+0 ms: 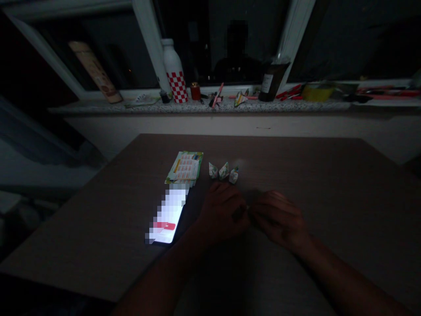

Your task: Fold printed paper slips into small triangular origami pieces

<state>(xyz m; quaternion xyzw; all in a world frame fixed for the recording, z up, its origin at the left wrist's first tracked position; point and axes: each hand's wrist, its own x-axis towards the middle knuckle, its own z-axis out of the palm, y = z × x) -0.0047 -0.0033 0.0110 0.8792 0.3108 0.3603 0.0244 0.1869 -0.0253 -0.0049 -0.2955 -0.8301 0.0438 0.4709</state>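
Low over the table [131,259], my left hand [225,210] and my right hand [279,215] meet with their fingertips nearly together. Both are closed in a pinch. A tiny pale bit shows between them, but the fingers and the dim light hide what it is. Just beyond my left hand stand three small folded paper pieces in a row: a left one [213,171], a middle one [224,170] and a right one [233,175]. To the left of my left hand lies a phone [173,210] with its screen lit.
A stack of printed paper sheets [186,167] lies beyond the phone. Along the granite windowsill [131,106] stand a white bottle with red checks [177,74], a tall beige container [95,72], a small red jar [195,91], a dark pouch [272,83] and several pens.
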